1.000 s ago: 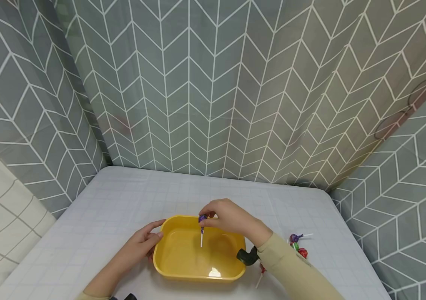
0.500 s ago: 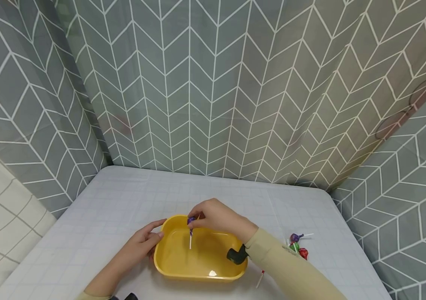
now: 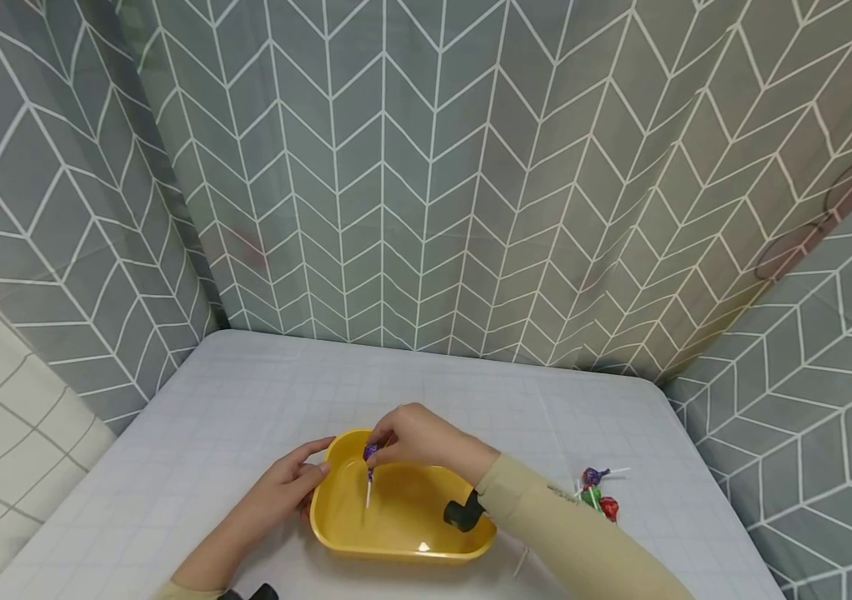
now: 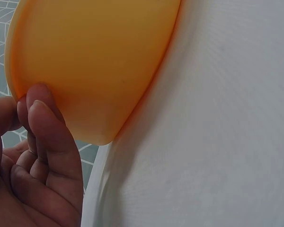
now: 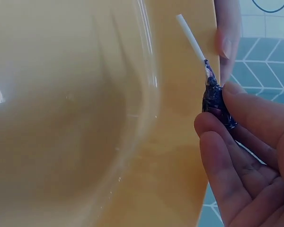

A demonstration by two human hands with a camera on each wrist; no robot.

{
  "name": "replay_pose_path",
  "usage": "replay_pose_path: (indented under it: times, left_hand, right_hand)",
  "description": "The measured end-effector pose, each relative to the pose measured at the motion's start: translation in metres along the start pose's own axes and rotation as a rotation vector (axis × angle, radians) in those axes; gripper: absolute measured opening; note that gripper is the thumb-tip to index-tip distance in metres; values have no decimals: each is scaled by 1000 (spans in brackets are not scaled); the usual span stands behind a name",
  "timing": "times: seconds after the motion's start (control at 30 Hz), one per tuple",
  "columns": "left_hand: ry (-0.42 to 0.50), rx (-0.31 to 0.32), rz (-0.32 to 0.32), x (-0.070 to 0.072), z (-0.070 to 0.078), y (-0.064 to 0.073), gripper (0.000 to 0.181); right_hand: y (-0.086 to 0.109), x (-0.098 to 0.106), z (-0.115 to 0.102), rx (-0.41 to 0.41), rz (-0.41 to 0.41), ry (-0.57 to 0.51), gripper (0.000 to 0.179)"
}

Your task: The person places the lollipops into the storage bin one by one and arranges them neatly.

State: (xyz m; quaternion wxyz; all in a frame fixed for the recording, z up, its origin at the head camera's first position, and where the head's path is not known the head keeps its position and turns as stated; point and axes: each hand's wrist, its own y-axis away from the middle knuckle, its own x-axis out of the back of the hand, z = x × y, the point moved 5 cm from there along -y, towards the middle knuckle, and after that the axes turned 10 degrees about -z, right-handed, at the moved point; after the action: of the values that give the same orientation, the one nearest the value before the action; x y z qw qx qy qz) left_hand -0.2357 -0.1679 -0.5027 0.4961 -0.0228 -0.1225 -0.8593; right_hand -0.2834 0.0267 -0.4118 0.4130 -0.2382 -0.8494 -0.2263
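My right hand (image 3: 413, 437) pinches a lollipop (image 5: 217, 101) in a dark purple wrapper between thumb and fingers. The candy end is in the grip, and the white stick points down in the head view, over the left part of a yellow plastic basin (image 3: 403, 553). Bare basin floor shows below the stick. My left hand (image 3: 287, 485) holds the left end of the basin, its thumb at the rim. In the left wrist view, fingertips (image 4: 42, 113) press against the basin's outer wall (image 4: 104, 56).
On the white-covered table (image 3: 246, 392), right of the basin, lies a small group of wrapped lollipops (image 3: 593, 493), purple, green and red. Another lollipop's stick (image 3: 521, 562) shows beside my right sleeve (image 3: 546, 508). A grey patterned curtain (image 3: 426, 167) hangs behind the table.
My right hand has moved left over the basin with the lollipop, from near its middle to near its left end. The left hand keeps its hold on the rim.
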Motion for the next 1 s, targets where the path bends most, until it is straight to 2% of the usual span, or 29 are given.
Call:
replay_pose_path:
  times: [0.33,0.67,1.0]
  left_hand:
    - [-11,-1,6,0,0,-1,57]
    - [-3,-13,-6,1,0,-1,59]
    - [-9,-5,-4,1,-1,0,59]
  right_hand:
    - [-12,-11,-4,-16,-52,40,16]
    - [-20,-23,-2,-8,-38,102,17]
    - [-27,-31,-1,-5,-16,69,16]
